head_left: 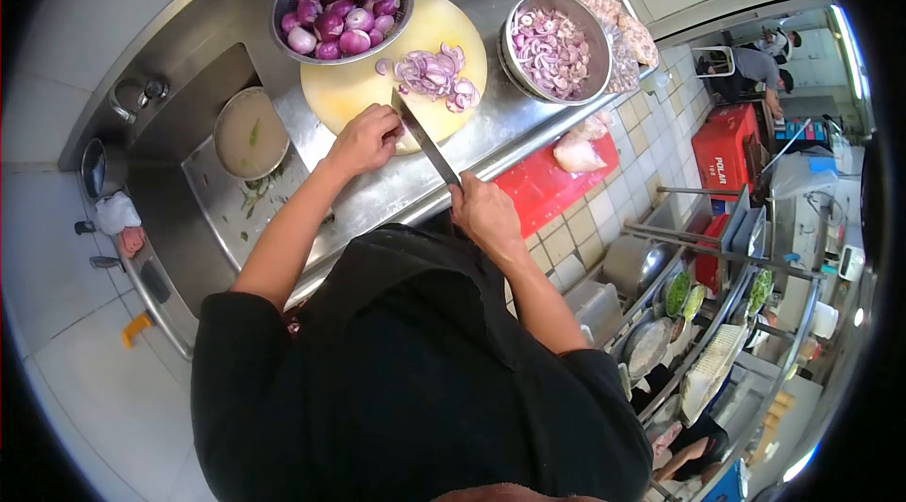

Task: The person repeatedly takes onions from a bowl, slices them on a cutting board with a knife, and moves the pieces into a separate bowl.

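My right hand (484, 209) is wrapped round the handle of a knife (429, 144), whose blade lies slanted over the round yellowish cutting board (330, 101). Beside the blade tip, my left hand (366, 138) rests at the board's near edge with its fingers curled together; whatever they hold is hidden. Sliced purple onion (429, 74) is spread on the board just beyond the knife. A colander of whole peeled onions (347, 19) overlaps the board's far left edge. To the right of the board stands a metal bowl of sliced onion (552, 49).
At left, the sink (212, 158) holds a pot of cloudy liquid (251, 133). Filled plastic bags (613, 21) line the counter's right end. Below the counter edge lies a red board (543, 191) with pale meat (580, 149). A person (755, 73) bends over far right, beyond metal shelving.
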Action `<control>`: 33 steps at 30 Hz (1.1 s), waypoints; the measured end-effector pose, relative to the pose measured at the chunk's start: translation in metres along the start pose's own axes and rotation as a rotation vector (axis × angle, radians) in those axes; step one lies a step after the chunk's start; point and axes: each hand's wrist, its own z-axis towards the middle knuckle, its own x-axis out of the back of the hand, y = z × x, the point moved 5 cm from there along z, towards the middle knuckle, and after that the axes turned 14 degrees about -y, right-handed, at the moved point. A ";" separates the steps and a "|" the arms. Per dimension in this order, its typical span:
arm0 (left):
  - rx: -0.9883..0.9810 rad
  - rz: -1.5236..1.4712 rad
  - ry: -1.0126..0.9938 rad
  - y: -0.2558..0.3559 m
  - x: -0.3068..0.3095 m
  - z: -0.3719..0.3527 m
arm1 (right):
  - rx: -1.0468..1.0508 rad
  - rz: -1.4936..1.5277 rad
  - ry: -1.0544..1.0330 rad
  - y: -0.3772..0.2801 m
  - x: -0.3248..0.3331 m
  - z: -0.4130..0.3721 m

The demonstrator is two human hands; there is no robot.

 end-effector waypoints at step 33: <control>-0.002 -0.064 0.186 0.003 -0.004 -0.014 | -0.022 0.028 -0.198 0.016 -0.012 0.032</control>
